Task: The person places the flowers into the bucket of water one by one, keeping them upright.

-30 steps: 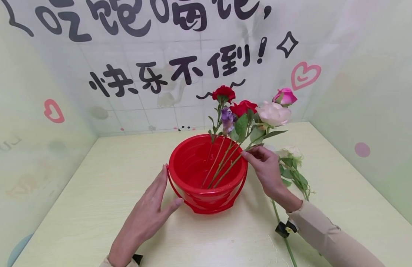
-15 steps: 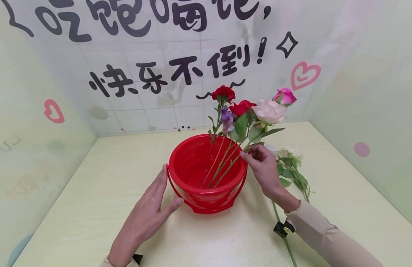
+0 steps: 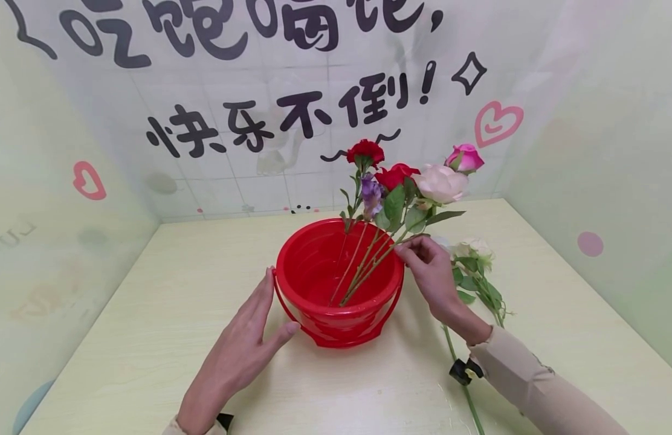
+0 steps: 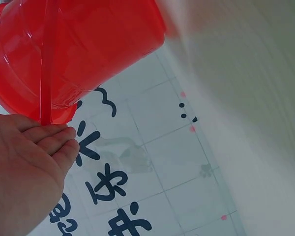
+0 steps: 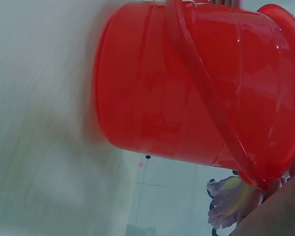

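Red plastic bucket (image 3: 344, 331) is upright on the tabletop (image 3: 178, 302); using it as the reference. Handle (image 4: 46, 73) is folded down along its outside, likely so the mouth is free for stems.

Five blooms show over the bucket's far right rim: red carnation (image 3: 365, 152), purple flower (image 3: 371, 193) just below it, red rose (image 3: 397, 176), pale pink rose (image 3: 440, 183), magenta rose (image 3: 464, 157) furthest right. Stems slant down through the bucket's mouth toward its near inner wall. Can't tell if the ends touch bottom. My read: the lean is just long stems in a wide mouth, rim taking the weight, nothing inside to prop them upright.

Hands are apart, one each side of the bucket. Left hand (image 3: 240, 344): fingers straight, fingertips at the bucket's left side by the handle's end, thumb held away from them toward the front. Looks like a steadying touch, no grip. Right hand (image 3: 436, 278): thumb and finger pinch a stem (image 3: 387, 249) right at the bucket's right rim, probably there for control of the angle. Which bloom it belongs to, can't tell; leaves overlap.

Right of the bucket, partly behind the right hand: cream flower (image 3: 479, 251) lying on the tabletop, likely parked within that hand's reach. Green stem (image 3: 471, 405) lies nearer the front, same side.
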`<move>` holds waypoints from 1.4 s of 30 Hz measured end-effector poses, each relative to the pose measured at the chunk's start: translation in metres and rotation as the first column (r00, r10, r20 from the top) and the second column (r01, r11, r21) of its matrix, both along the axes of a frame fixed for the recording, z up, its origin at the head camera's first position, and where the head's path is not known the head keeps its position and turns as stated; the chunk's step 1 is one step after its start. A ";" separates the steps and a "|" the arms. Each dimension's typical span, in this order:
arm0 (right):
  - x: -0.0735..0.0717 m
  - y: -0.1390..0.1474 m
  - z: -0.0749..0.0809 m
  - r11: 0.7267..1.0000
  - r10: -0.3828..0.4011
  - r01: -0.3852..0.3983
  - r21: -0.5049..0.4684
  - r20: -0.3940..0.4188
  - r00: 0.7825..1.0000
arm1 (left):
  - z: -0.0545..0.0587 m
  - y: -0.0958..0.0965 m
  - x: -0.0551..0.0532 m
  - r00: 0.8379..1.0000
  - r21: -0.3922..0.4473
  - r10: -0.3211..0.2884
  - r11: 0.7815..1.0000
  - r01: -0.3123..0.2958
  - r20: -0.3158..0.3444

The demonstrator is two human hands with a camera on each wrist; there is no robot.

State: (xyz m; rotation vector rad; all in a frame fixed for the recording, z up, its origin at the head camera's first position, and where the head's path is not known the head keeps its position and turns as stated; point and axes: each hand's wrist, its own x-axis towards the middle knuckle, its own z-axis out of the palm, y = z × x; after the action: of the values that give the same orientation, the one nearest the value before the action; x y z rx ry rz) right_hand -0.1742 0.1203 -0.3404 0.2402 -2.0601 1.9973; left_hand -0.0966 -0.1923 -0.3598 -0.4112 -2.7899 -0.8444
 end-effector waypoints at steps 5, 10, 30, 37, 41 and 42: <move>-0.001 0.001 0.000 1.000 0.000 0.000 -0.001 0.008 1.000 | 0.000 0.000 0.000 1.000 0.004 -0.005 1.000 0.005 -0.001; 0.000 0.003 -0.001 1.000 0.011 -0.011 -0.015 0.013 1.000 | -0.001 0.000 0.000 1.000 0.004 -0.004 1.000 0.004 0.000; 0.008 0.026 -0.007 0.998 -0.031 0.033 -0.062 0.037 0.999 | -0.001 -0.001 0.000 1.000 -0.004 -0.005 1.000 0.006 0.006; 0.008 0.042 -0.007 0.995 -0.060 0.064 -0.080 0.048 0.997 | 0.000 -0.001 0.000 1.000 -0.002 -0.008 1.000 0.008 0.011; 0.008 0.053 -0.008 0.992 -0.093 0.096 -0.076 0.047 0.995 | 0.001 0.000 0.000 1.000 -0.007 -0.002 1.000 0.002 0.019; 0.008 0.055 -0.009 0.992 -0.103 0.106 -0.072 0.052 0.993 | 0.001 0.000 0.000 1.000 -0.007 -0.001 1.000 0.001 0.021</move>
State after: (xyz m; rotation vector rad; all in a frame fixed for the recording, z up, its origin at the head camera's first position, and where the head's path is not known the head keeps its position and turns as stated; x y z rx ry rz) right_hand -0.1666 0.1757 -0.3491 0.0684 -1.9778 2.0306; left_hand -0.0971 -0.1922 -0.3590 -0.4072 -2.8125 -0.8443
